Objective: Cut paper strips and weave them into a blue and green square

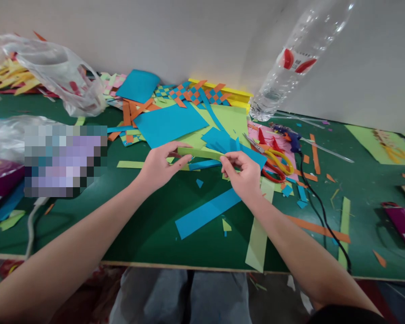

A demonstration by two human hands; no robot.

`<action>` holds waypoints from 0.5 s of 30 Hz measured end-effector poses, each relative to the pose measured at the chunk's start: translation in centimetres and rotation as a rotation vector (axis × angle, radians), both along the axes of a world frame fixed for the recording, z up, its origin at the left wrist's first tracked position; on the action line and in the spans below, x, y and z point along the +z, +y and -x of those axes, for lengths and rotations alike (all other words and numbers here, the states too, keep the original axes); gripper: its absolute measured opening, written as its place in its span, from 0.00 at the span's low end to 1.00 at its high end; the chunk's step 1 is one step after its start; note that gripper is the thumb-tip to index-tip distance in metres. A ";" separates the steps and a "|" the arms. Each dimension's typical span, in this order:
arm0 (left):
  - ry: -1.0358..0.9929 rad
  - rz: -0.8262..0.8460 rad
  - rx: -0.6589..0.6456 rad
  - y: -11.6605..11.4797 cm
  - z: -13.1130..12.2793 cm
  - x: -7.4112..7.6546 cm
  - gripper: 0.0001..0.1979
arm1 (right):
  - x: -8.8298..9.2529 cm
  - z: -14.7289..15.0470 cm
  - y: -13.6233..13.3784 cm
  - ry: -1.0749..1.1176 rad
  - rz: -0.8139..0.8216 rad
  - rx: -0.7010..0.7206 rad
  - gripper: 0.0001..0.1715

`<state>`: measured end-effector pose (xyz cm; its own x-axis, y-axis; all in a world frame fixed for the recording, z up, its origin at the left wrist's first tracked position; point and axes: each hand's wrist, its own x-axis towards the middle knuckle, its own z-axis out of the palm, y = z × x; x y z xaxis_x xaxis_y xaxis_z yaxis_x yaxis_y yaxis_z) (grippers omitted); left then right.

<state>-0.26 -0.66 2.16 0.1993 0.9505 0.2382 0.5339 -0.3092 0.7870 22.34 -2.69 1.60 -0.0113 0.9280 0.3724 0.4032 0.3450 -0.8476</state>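
Note:
A light green paper strip (202, 153) is stretched between my two hands, just above the green tabletop. My left hand (162, 165) pinches its left end between thumb and fingers. The right end is pinched by my right hand (243, 173). Beneath and behind the strip lie a narrow blue paper strip (204, 166) and some blue paper pieces (219, 138). A wider blue strip (205, 213) rests nearer the table's front edge. Partly under my right forearm is a pale green strip (258, 245).
Scissors (279, 161) with yellow and red handles lie right of my hands. Behind them is a blue glue gun (292, 140) with a black cord. A plastic bottle (299, 60) stands at the back. Woven paper pieces (199, 93) sit by the wall. A plastic bag (64, 74) is at left.

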 end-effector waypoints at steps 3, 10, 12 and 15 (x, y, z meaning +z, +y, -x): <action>-0.056 -0.156 0.063 0.0 0.0 0.1 0.19 | 0.5 0.0 -0.4 -0.073 -0.105 -0.064 0.11; 0.228 -0.383 -0.188 -0.6 -0.5 0.0 0.16 | 0.3 0.5 -1.0 -0.355 -0.472 0.048 0.15; 0.258 -0.446 -0.370 -0.8 -0.7 -0.3 0.19 | 0.1 0.8 -1.1 -0.444 -0.620 0.091 0.14; 0.255 -0.505 -0.487 -1.0 -1.0 -0.7 0.22 | -0.1 1.1 -1.4 -0.518 -0.718 0.157 0.10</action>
<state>0.74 -1.64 1.42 0.6770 0.5277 0.5130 0.3913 -0.8485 0.3563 21.24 -4.05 1.51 -0.4463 0.4477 0.7748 0.5788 0.8048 -0.1317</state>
